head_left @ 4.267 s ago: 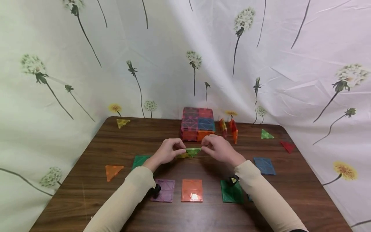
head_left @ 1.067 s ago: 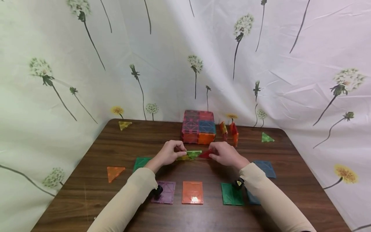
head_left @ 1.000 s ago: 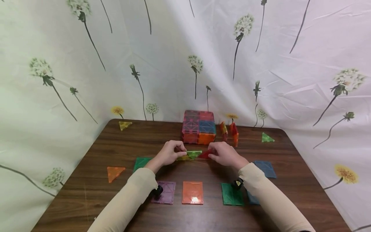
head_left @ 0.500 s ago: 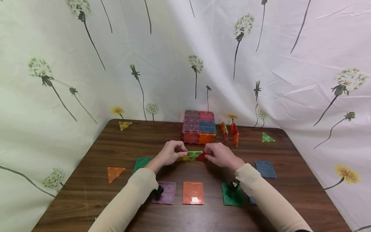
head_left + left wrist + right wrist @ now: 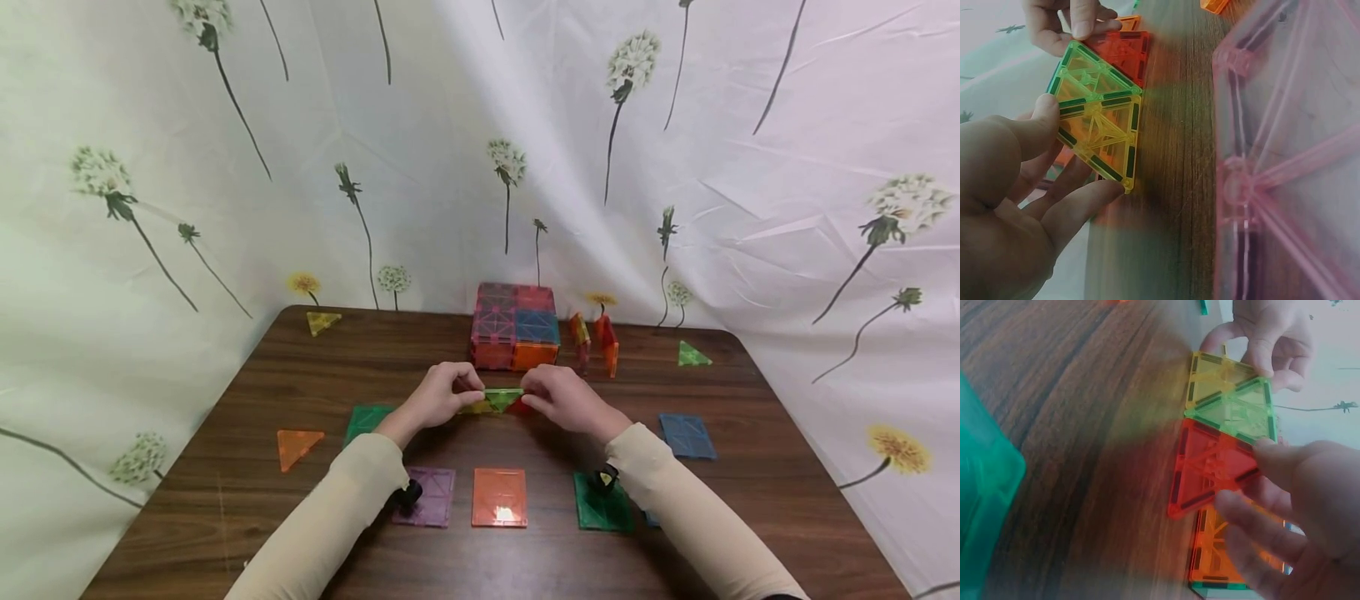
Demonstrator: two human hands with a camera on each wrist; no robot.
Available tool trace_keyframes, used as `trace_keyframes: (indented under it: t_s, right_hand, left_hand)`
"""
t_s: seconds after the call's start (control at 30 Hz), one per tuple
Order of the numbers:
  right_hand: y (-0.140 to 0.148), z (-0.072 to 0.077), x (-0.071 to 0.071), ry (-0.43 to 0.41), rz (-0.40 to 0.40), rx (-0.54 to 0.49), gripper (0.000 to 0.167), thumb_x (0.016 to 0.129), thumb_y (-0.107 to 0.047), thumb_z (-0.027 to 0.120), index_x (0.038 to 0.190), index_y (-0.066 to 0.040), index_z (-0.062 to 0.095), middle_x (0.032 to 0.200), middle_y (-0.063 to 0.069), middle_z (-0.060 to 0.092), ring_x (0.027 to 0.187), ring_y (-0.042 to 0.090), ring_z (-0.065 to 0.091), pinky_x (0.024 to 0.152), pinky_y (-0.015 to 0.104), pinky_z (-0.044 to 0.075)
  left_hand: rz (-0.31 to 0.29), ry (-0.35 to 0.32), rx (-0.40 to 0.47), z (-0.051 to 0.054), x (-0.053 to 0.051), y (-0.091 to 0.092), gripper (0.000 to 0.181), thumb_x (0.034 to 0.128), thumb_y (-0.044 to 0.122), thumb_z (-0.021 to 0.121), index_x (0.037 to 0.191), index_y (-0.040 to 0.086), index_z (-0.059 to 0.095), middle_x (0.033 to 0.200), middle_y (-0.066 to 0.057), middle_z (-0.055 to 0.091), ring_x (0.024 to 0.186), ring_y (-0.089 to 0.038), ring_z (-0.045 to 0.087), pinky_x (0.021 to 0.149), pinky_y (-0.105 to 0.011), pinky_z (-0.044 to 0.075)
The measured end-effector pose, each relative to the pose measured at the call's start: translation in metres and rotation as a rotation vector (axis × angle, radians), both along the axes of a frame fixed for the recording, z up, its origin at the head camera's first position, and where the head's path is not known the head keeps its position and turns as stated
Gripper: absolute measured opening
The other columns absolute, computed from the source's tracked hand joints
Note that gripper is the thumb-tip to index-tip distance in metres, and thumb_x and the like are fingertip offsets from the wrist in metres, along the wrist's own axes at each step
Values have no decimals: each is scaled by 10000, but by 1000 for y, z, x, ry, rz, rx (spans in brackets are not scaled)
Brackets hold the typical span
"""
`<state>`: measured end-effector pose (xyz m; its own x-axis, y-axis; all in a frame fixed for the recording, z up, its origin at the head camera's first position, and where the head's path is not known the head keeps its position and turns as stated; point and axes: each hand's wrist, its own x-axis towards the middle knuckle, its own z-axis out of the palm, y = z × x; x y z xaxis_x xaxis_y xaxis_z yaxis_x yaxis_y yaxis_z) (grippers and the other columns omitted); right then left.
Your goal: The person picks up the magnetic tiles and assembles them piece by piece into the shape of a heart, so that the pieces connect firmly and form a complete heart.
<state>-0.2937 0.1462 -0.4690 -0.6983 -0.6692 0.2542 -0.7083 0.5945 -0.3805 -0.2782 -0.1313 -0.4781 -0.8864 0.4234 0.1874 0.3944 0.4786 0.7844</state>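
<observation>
- Head view took in a flowered backdrop (image 5: 435,208) behind everything.
- Below it spread a dark wooden table (image 5: 397,342).
- Pale sleeves (image 5: 330,517) reached in from five and seven o'clock.
- A box-like block (image 5: 515,321) of joined tiles sat at twelve o'clock from the triangle row (image 5: 501,400).
- The left hand (image 5: 435,396), at nine o'clock of that row, pinched the yellow triangle (image 5: 1110,134), one fingertip at its seam with the middle green triangle (image 5: 1088,78).
- The right hand (image 5: 567,398), at three o'clock, pinched the red triangle (image 5: 1200,465), a fingertip where red met green.
- The row itself was upright at the table's centre, between the hands, green joining yellow and red; I could not tell whether its lower edge touched the wood.
- Flat squares lay around it: orange square (image 5: 499,497) at six o'clock, purple square (image 5: 435,497) at seven, blue square (image 5: 687,436) at three.
- Upright tiles (image 5: 607,348) stood at two.
- Smallest were the single triangles: loose yellow triangle (image 5: 321,322) at ten, orange triangle (image 5: 296,446) nearer nine.
</observation>
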Motion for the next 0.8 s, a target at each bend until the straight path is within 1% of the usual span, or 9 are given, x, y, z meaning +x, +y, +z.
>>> trace_keyframes:
  t_s: [0.13,0.27,0.43,0.5,0.53,0.67,0.73,0.8]
  right_hand:
    - [-2,0,1,38,34,-17,78,973,-120,773,1037,-157,746,939,-43,701,804,75,612,761,267,587]
    - [-3,0,1,39,48,-13,63,970,-103,773,1009,-136,737,913,-43,690,783,78,600,741,257,583]
    - [-2,0,1,41,66,-4,71,980,-92,757,990,-138,704,904,-45,658,781,86,578,724,251,569]
    - [-1,0,1,42,73,-3,79,983,-92,753,990,-143,693,903,-50,646,778,82,565,719,240,561]
    - [0,0,2,45,80,-8,83,982,-89,752,991,-142,689,904,-48,643,775,84,561,714,240,560]
    - [8,4,5,65,95,-47,46,998,-95,729,1013,-112,689,911,-36,640,759,91,547,683,254,541]
    - [16,9,6,79,76,-83,34,1006,-109,720,1025,-111,691,926,-35,649,761,93,552,672,270,539]
    - [27,15,8,94,40,-121,27,1019,-132,707,1038,-123,691,940,-43,656,766,77,568,667,276,539]
  left_hand:
    - [4,-13,0,0,1,0,41,960,102,780,951,105,741,955,0,750,874,-144,682,829,-364,578]
    - [3,-17,-5,0,2,1,56,964,87,773,945,121,733,945,15,743,871,-133,678,826,-350,574]
    - [-13,9,-37,1,1,1,53,983,111,757,975,143,716,949,27,726,880,-125,671,835,-361,573]
    - [-21,27,-49,1,1,1,45,994,140,750,1024,134,717,980,22,724,912,-133,674,856,-381,575]
    - [-21,34,-50,2,1,0,71,999,154,746,1057,121,720,1000,16,724,933,-139,676,867,-389,574]
    - [5,58,-36,5,2,-8,190,1019,205,726,1167,85,721,1071,-1,728,990,-159,684,891,-404,574]
    - [29,71,-28,7,3,-14,200,1021,204,723,1176,77,724,1072,-10,731,986,-170,688,884,-406,575]
    - [52,78,-31,9,3,-21,193,1019,199,725,1167,76,731,1062,-9,733,974,-175,690,874,-408,576]
